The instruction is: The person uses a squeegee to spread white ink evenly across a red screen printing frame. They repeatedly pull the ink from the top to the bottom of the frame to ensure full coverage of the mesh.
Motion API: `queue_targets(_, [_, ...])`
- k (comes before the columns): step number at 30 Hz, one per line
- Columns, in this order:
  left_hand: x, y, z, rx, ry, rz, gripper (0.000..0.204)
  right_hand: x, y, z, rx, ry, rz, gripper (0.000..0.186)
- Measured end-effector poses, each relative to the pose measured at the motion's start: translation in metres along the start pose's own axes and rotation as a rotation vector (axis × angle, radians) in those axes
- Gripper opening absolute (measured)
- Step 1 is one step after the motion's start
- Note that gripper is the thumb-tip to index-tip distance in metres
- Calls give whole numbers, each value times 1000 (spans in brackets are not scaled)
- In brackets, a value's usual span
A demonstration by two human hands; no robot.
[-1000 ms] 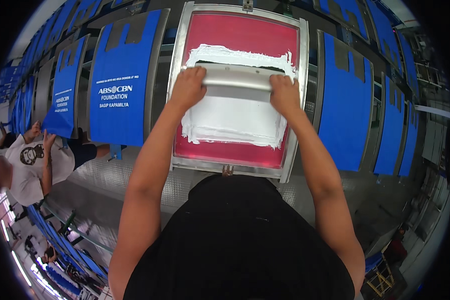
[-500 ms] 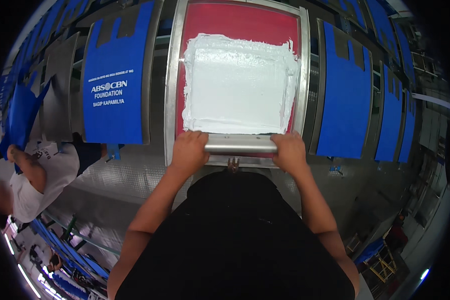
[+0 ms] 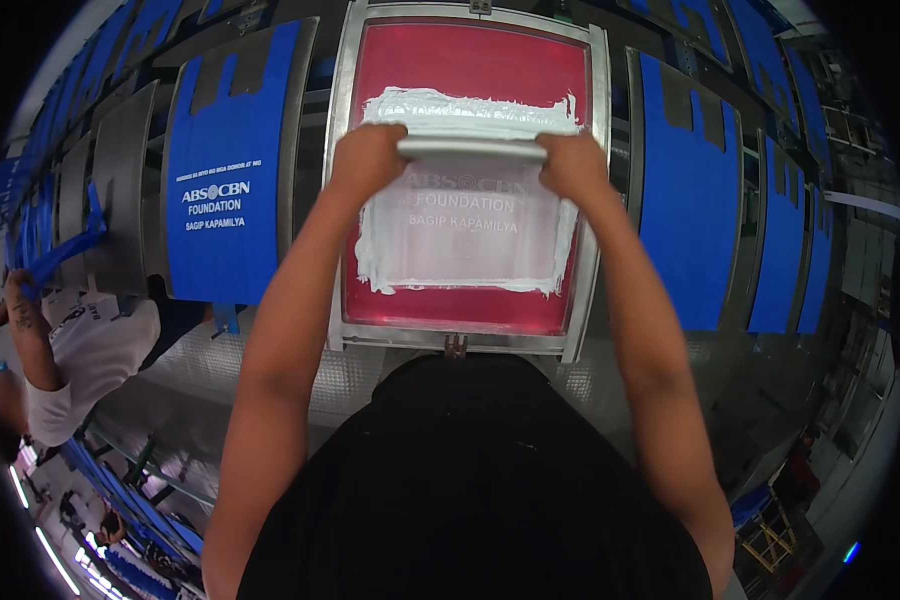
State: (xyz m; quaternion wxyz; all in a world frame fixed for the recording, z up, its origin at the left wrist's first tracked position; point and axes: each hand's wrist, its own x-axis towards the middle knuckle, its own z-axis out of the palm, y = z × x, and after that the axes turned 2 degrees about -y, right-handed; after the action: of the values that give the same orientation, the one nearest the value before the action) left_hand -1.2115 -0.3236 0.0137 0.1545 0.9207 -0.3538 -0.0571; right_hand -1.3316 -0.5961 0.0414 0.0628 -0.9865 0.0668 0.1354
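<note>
Both my arms reach forward over a metal-framed printing screen (image 3: pixel 337 250) with red mesh (image 3: pixel 470 312). A squeegee (image 3: pixel 473 150) with a silvery bar lies across it, gripped at its left end by my left hand (image 3: pixel 368 160) and at its right end by my right hand (image 3: pixel 573 166). Thick white ink (image 3: pixel 450 106) is piled beyond the bar. On the near side, only a thin whitish film covers the mesh, with pale lettering showing through and ridges of ink along its edges. The squeegee's blade is hidden beneath the bar.
Flat boards with blue fabric pieces stand on both sides: a printed one (image 3: pixel 228 165) at left, an unprinted one (image 3: pixel 686 190) at right. A bare grey board (image 3: pixel 120 190) is further left. There, a person in a white shirt (image 3: pixel 105 345) handles blue fabric (image 3: pixel 65 240).
My hands have pushed the squeegee from the screen's near end toward its far part. White ink that covered the middle is now a thin film. The person at left has shifted the blue fabric.
</note>
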Motion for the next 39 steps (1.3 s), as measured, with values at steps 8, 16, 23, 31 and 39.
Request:
queue_targets(8, [-187,44,2,-166,-98,86,30,-177,-50,34,120,-89,-46,41])
queue_targets(16, [-49,13,2,-41,-39,-49,18,-45,-16,29,-8,-19,10,32])
queue_targets(23, [-71,18,-29,-50,-242,-84,35,-80,-35,-18,32,-150,13,36])
queue_targets(31, [-134,30,25,-79,-69,46,32,-131,-38,53,83,-42,-2,38])
queue_targets(39, [-4,12,-29,7,-172,-16,31,-17,-2,-12,31,-39,34,35])
